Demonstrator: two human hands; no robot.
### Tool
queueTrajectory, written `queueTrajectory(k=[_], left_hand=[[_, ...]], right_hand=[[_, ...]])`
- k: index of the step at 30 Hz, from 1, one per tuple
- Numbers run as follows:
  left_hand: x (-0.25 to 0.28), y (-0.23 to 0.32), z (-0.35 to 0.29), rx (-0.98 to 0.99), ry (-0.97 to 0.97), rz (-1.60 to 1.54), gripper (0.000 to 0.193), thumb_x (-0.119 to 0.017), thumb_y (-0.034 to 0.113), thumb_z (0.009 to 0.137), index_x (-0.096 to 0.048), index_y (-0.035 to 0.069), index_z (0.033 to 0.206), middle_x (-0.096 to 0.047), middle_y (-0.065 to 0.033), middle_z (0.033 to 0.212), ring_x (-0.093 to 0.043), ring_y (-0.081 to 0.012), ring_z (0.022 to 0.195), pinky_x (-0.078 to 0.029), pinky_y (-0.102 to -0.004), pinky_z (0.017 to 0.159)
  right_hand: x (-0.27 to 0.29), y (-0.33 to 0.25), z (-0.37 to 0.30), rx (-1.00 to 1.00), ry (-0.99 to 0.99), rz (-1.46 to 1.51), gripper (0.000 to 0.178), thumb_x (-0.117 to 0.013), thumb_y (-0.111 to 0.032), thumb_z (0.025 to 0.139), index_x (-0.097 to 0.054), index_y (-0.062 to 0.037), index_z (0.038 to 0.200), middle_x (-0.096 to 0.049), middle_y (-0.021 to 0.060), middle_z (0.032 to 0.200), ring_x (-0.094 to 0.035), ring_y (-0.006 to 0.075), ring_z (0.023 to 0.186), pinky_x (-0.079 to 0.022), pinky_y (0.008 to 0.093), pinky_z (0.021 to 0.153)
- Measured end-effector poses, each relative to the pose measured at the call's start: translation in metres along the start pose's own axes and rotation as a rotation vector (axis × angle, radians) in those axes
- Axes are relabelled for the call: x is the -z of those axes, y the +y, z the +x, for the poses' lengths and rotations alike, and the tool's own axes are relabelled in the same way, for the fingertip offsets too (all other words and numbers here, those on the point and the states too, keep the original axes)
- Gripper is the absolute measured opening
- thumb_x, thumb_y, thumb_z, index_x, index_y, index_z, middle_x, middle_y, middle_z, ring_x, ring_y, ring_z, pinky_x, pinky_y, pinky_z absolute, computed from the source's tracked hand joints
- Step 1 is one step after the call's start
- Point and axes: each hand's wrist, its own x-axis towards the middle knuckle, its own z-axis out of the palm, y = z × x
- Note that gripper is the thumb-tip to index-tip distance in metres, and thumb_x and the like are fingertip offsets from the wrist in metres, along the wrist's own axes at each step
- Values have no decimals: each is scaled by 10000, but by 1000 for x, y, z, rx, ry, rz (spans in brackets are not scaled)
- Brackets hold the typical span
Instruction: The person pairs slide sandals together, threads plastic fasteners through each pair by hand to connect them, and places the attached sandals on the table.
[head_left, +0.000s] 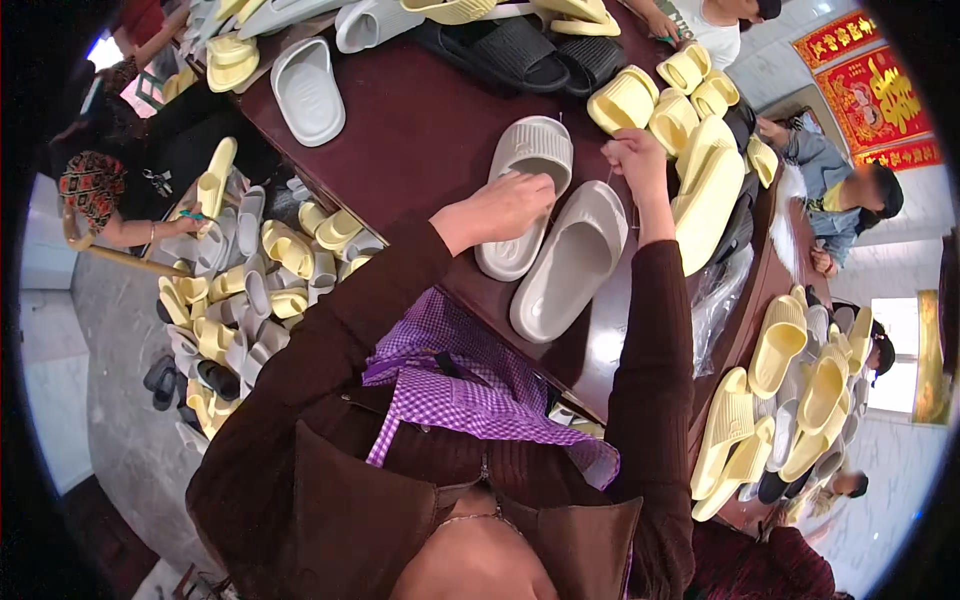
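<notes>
Two light grey slides lie side by side on the dark red table in front of me. My left hand (515, 205) is over the left grey slide (512, 257), its fingers bent and pressed together near the strap. What they hold, if anything, is hidden. Beyond the strap of the right grey slide (577, 262), my right hand (637, 160) is closed in a pinch. A thin, pale strand seems to hang below it, too fine to make out. Several yellow slides (673, 122) sit just right of that hand.
The table (400, 130) carries a single grey slide (308, 92) and black slides (505, 55) at its far side. Clear plastic wrap (722, 305) lies on the right. Piles of yellow and grey slides (290, 248) are at left and right. Other people work around the table.
</notes>
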Motion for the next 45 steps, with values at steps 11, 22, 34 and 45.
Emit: queueTrajectory(k=[11,22,34,45], left_hand=[[-1,-3,-2,22,9,-57,60,-517,102,854,-557,59,863,-534,-85,939,-547,-276,894,-419,-390,801],[5,0,7,235,46,-746,200,-403,165,936,-558,41,966,-579,-106,967,-507,-218,894,-411,-354,881],[6,17,-17,53,-146,-384,204,-506,102,810,-616,-31,918,-640,-203,917,-611,-329,868,-465,-402,773],[70,123,28,-132,-18,-489,186,-570,140,864,-619,-22,943,-631,-160,887,-615,-292,836,-491,-377,726]], right_hand=[[-55,1,42,-107,-361,-116,141,-637,-67,797,-642,12,914,-629,24,728,-555,78,614,-423,215,518],[-15,12,13,-56,-146,494,61,-558,-22,855,-534,-73,879,-471,-25,684,-426,89,560,-390,237,526],[0,31,-111,142,279,707,63,-528,11,851,-526,-2,912,-520,37,755,-446,110,617,-393,235,560],[1,34,-156,130,380,608,91,-518,-28,858,-531,10,940,-551,64,815,-475,126,672,-411,240,624]])
